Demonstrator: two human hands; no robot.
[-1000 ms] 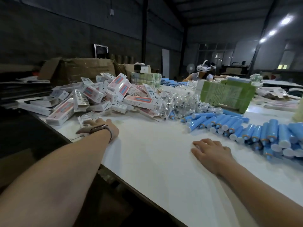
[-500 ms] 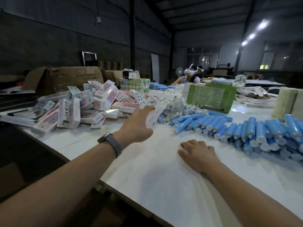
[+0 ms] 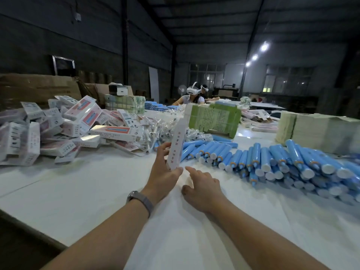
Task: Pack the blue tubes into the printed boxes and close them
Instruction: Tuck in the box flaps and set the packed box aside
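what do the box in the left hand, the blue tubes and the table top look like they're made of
Box held by the left hand: thin printed white card, probably matte, judging by its flat folded look.
Blue tubes: likely soft plastic with a slight sheen, with white caps that look like hard plastic.
Table top: a smooth white sheet or coated board; which one is unclear.
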